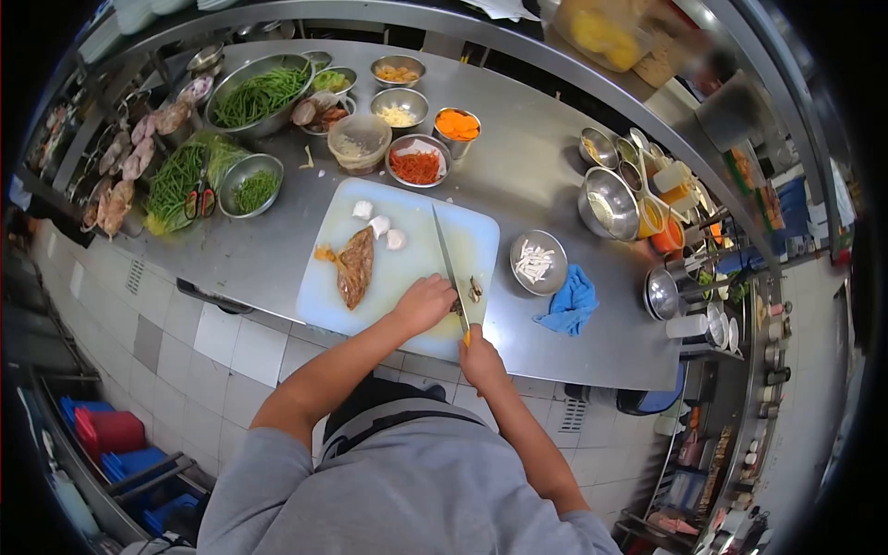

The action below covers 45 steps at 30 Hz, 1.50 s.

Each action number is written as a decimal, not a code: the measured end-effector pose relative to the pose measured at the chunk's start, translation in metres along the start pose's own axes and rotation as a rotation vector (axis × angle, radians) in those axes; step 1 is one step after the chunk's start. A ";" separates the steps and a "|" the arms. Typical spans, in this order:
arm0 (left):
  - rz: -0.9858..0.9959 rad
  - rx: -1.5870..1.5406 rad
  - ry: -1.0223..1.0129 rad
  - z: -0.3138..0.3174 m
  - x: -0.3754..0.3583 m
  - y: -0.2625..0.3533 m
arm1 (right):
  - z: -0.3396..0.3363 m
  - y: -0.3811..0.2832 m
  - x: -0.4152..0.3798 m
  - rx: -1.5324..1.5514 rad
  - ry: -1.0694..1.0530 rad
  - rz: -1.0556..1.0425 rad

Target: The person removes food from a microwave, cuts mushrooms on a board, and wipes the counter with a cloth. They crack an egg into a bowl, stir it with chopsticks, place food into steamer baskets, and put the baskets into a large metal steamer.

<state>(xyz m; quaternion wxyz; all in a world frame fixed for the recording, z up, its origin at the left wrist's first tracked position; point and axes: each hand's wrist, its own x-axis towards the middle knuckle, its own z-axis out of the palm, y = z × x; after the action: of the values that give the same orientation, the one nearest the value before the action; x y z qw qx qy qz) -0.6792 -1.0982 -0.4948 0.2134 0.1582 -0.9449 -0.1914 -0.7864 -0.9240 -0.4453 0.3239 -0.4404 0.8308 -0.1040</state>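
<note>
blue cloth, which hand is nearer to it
Right: the right hand, gripping the knife, is left of the blue cloth; the left hand is farther left, over the board.

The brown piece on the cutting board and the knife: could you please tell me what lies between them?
Two white pieces and, nearer the person, the left hand lie between the brown piece and the knife, as the head view shows.

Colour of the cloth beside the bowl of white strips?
Blue cloth; shows in the head view.
</note>
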 end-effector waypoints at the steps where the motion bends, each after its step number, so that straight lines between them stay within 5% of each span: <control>1: 0.008 -0.012 0.012 -0.001 -0.001 -0.001 | 0.001 -0.002 0.005 0.015 0.037 -0.012; 35: -0.035 -0.197 0.050 -0.002 -0.006 -0.013 | 0.010 0.018 0.018 0.049 0.095 -0.121; 37: -0.168 -0.371 0.112 -0.020 -0.010 -0.017 | -0.019 0.006 0.011 0.393 -0.149 0.054; 40: -0.283 -0.332 0.096 -0.024 -0.010 -0.030 | 0.011 0.043 0.030 0.226 0.105 -0.097; 45: -0.281 -0.351 0.027 -0.007 -0.002 -0.033 | -0.002 0.024 0.023 0.110 0.077 -0.092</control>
<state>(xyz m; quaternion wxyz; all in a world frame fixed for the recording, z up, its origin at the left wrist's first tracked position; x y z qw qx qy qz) -0.6668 -1.1281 -0.5042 0.2217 0.2516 -0.8628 -0.3784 -0.8125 -0.9282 -0.4653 0.3102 -0.4555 0.8145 -0.1815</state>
